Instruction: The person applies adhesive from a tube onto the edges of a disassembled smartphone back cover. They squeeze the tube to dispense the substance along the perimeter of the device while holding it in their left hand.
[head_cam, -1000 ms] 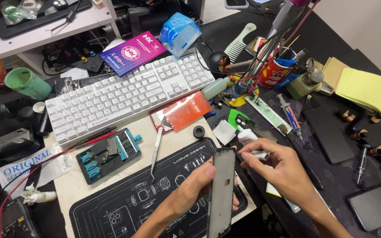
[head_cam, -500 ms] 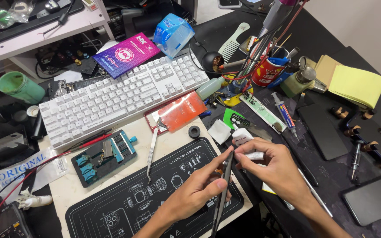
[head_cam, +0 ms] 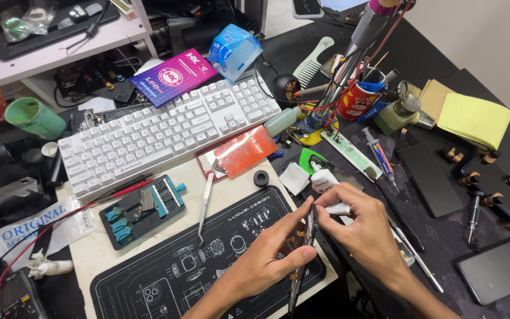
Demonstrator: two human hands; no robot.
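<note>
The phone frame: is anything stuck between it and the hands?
Nothing visible. The left hand already grips the thin dark phone frame edge-on, fingers right on it, above the black repair mat. The right hand touches its upper end while holding a small white tube.

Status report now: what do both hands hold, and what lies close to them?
Left hand grips thin dark phone frame edge-on over black mat. Right hand holds small white tube at its top edge. Tweezers lie apart on mat.
</note>
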